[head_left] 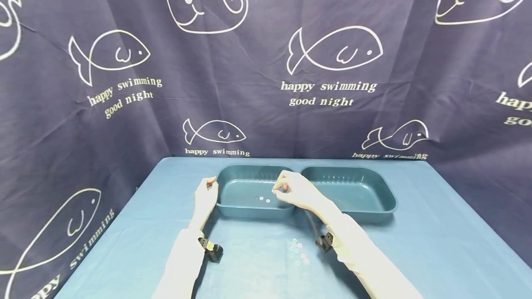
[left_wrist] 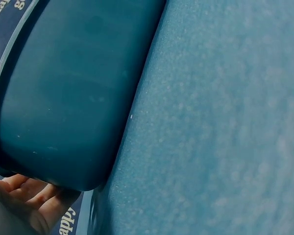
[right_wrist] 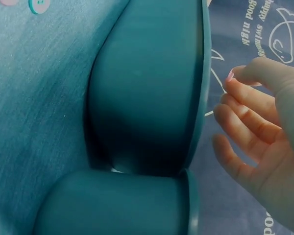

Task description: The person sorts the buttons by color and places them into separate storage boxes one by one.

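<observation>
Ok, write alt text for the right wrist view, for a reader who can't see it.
A person's right grip pinches what looks like a small pink button, apart from the rim of a teal tray. A second tray sits next to it. Two more buttons, one pink, one teal, lie partly cropped on the blue tablecloth; a navy fish-print curtain hangs behind.

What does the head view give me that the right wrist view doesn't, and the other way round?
Only the head view: the left hand at the outer end of the left tray, two small pale discs inside that tray, and the inner floor of the right tray.

Only the right wrist view: a small pink piece pinched in the right hand, and the holes in a teal button.

Both: the right hand, parts of both trays, loose buttons on the table, and the fish-print cloth.
</observation>
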### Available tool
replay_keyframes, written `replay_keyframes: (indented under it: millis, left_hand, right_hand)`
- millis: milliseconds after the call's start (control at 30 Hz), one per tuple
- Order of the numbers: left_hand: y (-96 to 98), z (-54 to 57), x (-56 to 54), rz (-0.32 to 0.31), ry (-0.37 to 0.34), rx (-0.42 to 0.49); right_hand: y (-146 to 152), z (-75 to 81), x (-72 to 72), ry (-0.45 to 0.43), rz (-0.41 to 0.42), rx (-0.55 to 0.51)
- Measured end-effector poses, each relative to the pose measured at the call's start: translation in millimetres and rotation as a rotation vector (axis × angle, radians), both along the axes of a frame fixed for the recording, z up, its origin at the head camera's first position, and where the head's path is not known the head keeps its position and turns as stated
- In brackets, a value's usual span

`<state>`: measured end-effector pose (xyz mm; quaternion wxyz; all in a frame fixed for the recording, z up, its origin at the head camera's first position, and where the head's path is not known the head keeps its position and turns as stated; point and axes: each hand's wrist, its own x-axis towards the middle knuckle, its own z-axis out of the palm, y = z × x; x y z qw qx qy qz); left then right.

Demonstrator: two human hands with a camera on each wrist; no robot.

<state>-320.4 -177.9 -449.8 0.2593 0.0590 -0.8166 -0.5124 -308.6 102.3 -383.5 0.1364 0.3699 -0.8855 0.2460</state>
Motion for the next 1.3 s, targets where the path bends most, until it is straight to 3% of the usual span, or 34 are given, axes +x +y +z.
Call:
replay_keyframes:
  millis: [200, 1133, 1300]
  left_hand:
    - [0.7, -0.1, -0.6, 0.011, -0.038, -0.02]
    - [-0.7, -2.5, -3.5, 0.01, 0.008, -0.004]
    - [-1.4, -2.4, -2.1, -0.001, 0.01, -0.001]
  right_hand:
    - [-3, -5.6, -6.1, -0.015, -0.013, 0.002]
    - [-10, -30.4, -33.8, -0.125, -0.078, -0.029]
    - [-13, -30.7, -34.5, -0.098, -0.079, -0.023]
